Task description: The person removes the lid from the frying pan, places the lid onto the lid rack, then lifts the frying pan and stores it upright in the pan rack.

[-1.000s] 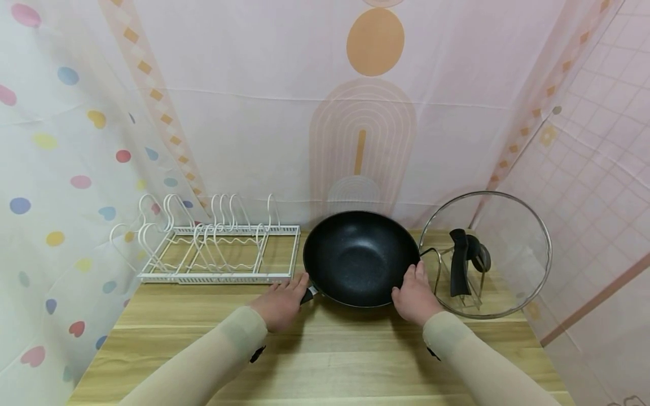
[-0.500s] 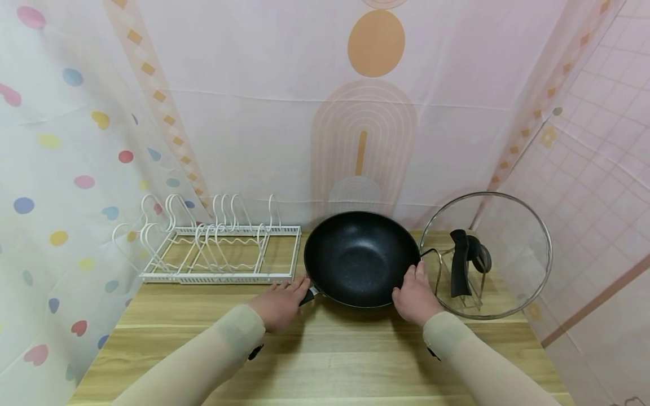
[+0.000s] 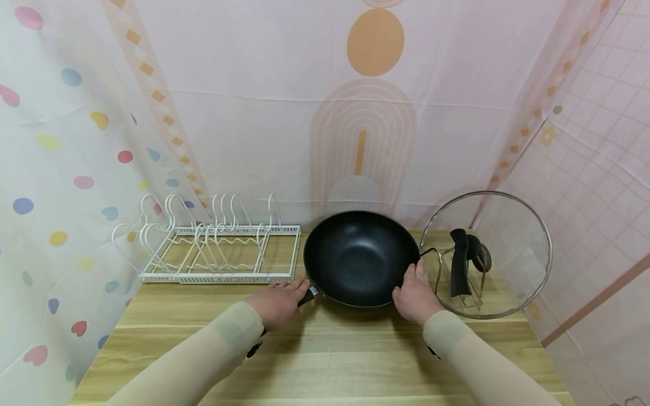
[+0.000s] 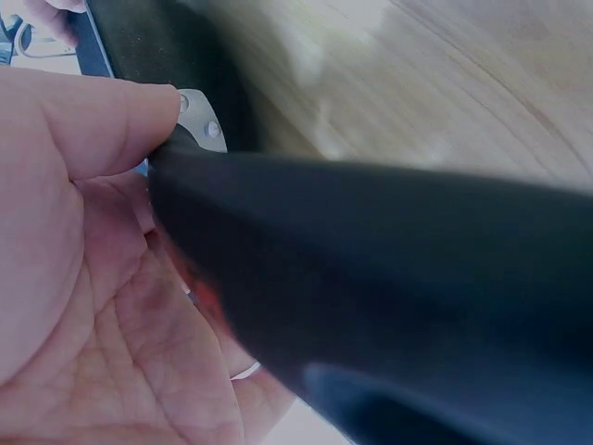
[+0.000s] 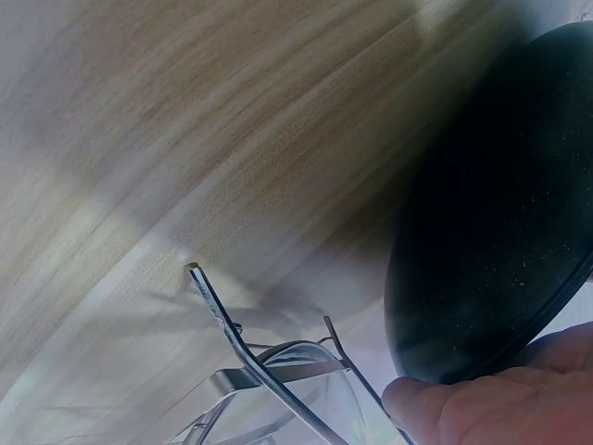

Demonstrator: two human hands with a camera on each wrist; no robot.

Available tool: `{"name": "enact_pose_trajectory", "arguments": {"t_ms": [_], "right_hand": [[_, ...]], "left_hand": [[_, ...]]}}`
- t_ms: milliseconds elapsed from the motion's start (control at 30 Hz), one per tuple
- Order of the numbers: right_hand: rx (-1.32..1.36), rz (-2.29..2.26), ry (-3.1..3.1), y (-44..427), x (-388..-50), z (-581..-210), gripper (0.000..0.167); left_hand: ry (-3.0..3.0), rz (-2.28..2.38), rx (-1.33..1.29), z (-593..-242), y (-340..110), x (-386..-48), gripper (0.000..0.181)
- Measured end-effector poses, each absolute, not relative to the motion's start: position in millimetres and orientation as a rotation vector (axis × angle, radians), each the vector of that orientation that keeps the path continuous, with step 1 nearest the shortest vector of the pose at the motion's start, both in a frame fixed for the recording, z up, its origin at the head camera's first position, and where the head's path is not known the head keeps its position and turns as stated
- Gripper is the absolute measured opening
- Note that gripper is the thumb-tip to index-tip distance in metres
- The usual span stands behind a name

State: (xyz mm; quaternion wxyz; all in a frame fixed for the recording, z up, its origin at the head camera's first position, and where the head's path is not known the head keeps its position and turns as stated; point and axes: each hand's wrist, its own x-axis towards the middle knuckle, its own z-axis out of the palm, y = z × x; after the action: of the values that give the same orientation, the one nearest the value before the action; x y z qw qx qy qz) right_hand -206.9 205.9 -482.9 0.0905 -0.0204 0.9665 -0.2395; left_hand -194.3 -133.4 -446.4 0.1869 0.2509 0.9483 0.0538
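A black wok (image 3: 358, 259) stands on the wooden table with its rounded inside facing up toward the head camera. My left hand (image 3: 276, 304) holds its black handle (image 4: 371, 241) close to the metal bracket, thumb against the handle's base; the handle hides part of the fingers. On the opposite side, my right hand (image 3: 416, 296) holds the wok's near right rim, fingers along the outer side and thumb apart from them at the front edge. The wok's dark outer wall (image 5: 500, 204) fills the right of the right wrist view.
A white wire rack (image 3: 218, 277) with upright loops lies left of the wok. Right of it, close to my right hand, a glass lid (image 3: 518, 254) with a black handle leans on a metal stand (image 5: 264, 380). A patterned curtain (image 3: 254, 141) hangs behind.
Both hands and the wok stay in place. Only the head view shifts very slightly.
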Motion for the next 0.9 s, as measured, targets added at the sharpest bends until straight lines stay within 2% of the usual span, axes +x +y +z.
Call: {"name": "enact_pose_trajectory", "arguments": {"t_ms": [900], "right_hand": [[-0.094, -0.709, 2.834, 208, -210, -480, 0.072]], "left_hand": [[2.654, 0.059, 0.729, -431, -131, -187, 0.060]]}}
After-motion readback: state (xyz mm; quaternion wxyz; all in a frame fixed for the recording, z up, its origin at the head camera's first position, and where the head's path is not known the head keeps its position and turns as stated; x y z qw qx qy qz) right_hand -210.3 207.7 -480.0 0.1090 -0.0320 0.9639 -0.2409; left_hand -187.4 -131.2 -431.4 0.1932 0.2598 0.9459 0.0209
